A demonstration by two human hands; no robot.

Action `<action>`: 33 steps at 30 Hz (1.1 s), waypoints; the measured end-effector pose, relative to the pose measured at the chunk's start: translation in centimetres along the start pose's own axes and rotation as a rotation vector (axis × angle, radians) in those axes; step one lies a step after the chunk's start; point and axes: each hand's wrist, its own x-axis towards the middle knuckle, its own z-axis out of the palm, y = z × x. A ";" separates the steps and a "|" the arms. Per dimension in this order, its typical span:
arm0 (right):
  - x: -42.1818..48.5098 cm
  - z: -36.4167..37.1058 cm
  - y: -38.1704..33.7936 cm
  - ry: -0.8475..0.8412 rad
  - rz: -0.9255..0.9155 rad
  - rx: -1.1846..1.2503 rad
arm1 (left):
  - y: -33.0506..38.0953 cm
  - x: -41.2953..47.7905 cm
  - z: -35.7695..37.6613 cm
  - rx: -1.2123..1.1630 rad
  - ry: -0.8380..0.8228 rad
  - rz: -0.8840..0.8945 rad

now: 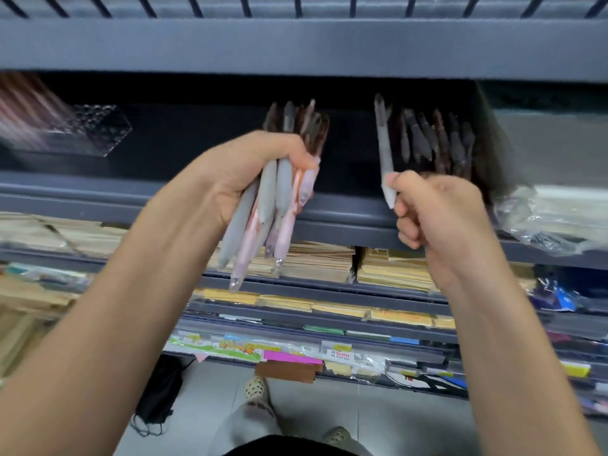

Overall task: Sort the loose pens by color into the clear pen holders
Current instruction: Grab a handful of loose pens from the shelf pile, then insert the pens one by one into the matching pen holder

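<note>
Left hand [250, 172] grips a bunch of grey and pink plastic pens [265, 192] with tips slanting down, while right hand [437, 209] pinches one grey pen [384, 149] standing almost upright.

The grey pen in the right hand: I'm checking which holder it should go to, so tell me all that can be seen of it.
The grey pen is slim, matte, plain grey, plastic by its look, tapering at both ends. It stands nearly upright, top leaning slightly left, pinched near its lower end by the right hand. It is held before the dark shelf, left of a cluster of standing pens. Blur hides finer detail.
</note>
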 end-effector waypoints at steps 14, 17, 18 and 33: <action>-5.1 12.7 3.2 -0.517 -0.058 -0.082 | -12.2 -11.4 -9.2 -0.533 0.402 0.024; -6.0 17.2 3.4 -0.591 -0.080 -0.085 | -13.6 -13.9 -12.5 -0.616 0.522 0.070; -6.3 19.0 3.5 -0.613 -0.088 -0.087 | -14.2 -14.8 -13.9 -0.636 0.563 0.081; -12.2 45.1 3.5 -0.644 -0.067 -0.067 | -17.3 -25.4 -36.9 -0.628 0.634 0.122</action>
